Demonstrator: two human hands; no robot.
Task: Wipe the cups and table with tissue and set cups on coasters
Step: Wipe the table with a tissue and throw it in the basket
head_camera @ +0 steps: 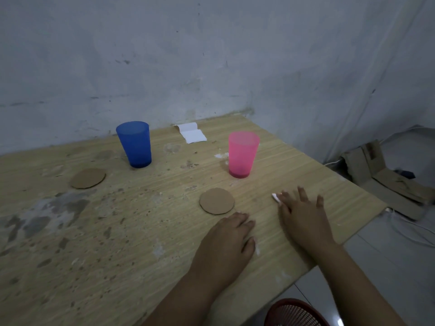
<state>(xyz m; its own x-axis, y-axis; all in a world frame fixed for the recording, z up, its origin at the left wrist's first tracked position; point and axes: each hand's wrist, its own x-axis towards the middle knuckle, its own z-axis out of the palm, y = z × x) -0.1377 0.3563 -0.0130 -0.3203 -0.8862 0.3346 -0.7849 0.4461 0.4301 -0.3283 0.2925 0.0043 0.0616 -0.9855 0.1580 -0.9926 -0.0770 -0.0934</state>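
both hands press flat on the tabletop (117,243), left hand (226,241) and right hand (303,217) each over tissue (275,197), wiping underway; blue cup (134,144) and pink cup (242,154) stand off both coasters (217,201).

A grey, scuffed wall (211,55) rises behind the worktop's far edge and turns a corner at the right. Beyond the worktop's right edge, flattened cardboard (386,182) lies on the pale tiled floor (400,267), with white cables (414,231) trailing beside it. Below the worktop's near right corner, the rim of a red mesh basket (294,314) shows.
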